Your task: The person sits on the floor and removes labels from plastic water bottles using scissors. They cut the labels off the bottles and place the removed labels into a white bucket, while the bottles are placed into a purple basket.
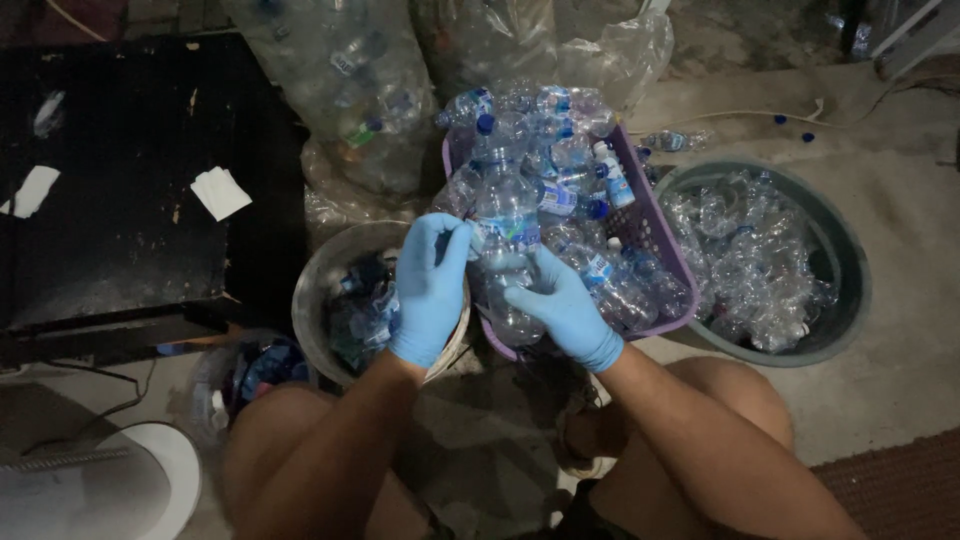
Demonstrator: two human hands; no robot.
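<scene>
Head view: both gloved hands grip one clear bottle (507, 235), left hand (430, 290) pinching its label, right hand (562, 305) clasping its body. Purple basket (655, 225) is full of bottles; grey tub (845, 270) holds stripped ones.

blue-white label (508, 232) on held bottle (507, 215)

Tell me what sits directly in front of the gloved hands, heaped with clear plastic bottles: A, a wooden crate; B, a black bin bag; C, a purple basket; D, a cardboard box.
C: the purple basket has slotted plastic walls and holds the heaped plastic bottles just beyond both hands.
</scene>
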